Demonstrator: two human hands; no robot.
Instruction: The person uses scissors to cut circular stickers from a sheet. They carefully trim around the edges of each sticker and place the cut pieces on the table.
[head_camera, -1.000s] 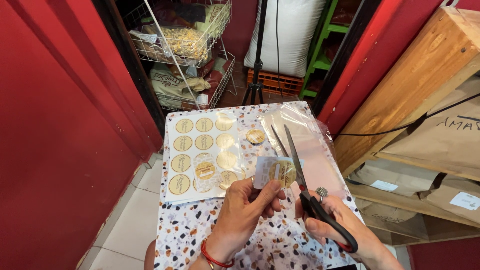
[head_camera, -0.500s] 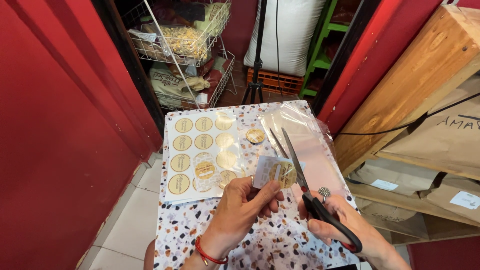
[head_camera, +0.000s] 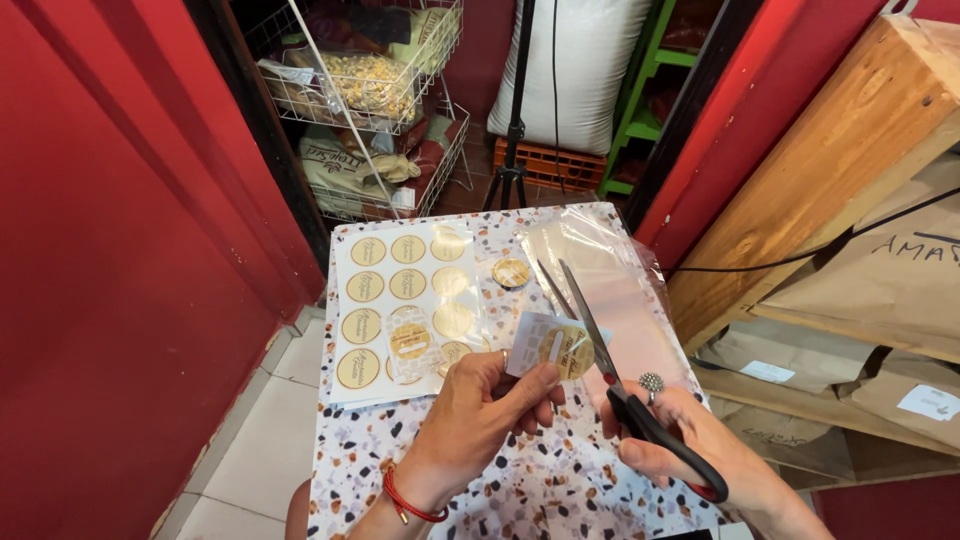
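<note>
My left hand (head_camera: 487, 410) pinches a small white paper piece bearing a round gold sticker (head_camera: 555, 346) above the speckled terrazzo table (head_camera: 520, 490). My right hand (head_camera: 690, 450), with a ring on one finger, grips black-handled scissors (head_camera: 620, 385); their blades are parted and point away from me, with the paper's right edge at them. A white sheet of round gold stickers (head_camera: 400, 300) lies flat to the left, with a small cut-out sticker piece (head_camera: 410, 340) on it. One loose gold sticker (head_camera: 511, 272) rests further back.
Clear plastic bags (head_camera: 610, 270) lie on the table's right half. A red wall (head_camera: 110, 250) stands close on the left. Behind are a wire rack of goods (head_camera: 370, 90), a tripod (head_camera: 512, 150) and a white sack (head_camera: 580, 70). Wooden boards and cartons (head_camera: 860, 230) crowd the right.
The scissors and my right hand have shifted slightly toward the paper piece; the blades stay parted. My left hand keeps holding the sticker piece in about the same place.
</note>
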